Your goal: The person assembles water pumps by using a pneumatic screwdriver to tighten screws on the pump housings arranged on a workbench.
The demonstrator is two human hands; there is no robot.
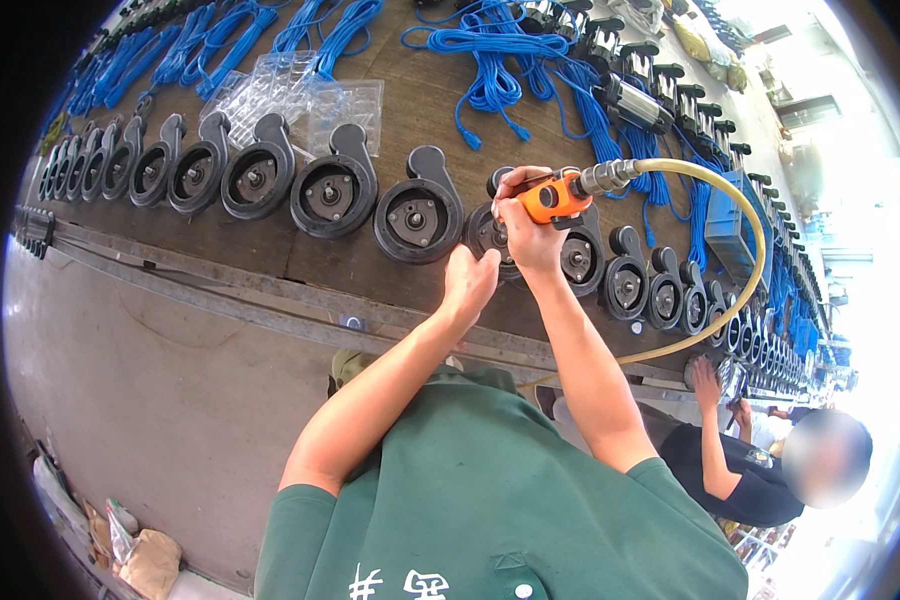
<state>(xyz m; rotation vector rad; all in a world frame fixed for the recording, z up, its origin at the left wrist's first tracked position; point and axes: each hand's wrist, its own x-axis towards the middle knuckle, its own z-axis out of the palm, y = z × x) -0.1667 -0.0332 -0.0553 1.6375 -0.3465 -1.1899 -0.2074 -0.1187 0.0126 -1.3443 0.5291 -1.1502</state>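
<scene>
Brown counter [410, 110] bearing a round black housing with a grey metal centre [481, 232]. Over the housing's right side, the person's right hand [532, 238] has its grip wrapped around an orange hand tool [555, 200] with a pale yellow hose [758, 220]. At its near edge, the left hand's [467, 285] grip is partly curled; whether it holds the housing cannot be told. Matching black housings [417, 220] flank it; blue cable bundles [490, 85] lie beyond.

The pneumatic tool [560, 199] is bright orange with black parts, its coupling [608, 177] silver-grey, its air hose [758, 235] translucent yellow. The round housings [432, 176] are black around grey metal plates [402, 218]. The cable bundles [490, 85] are vivid blue, the worktop [408, 112] brown, the floor [170, 380] grey; the person's shirt [490, 460] is green with white characters.
</scene>
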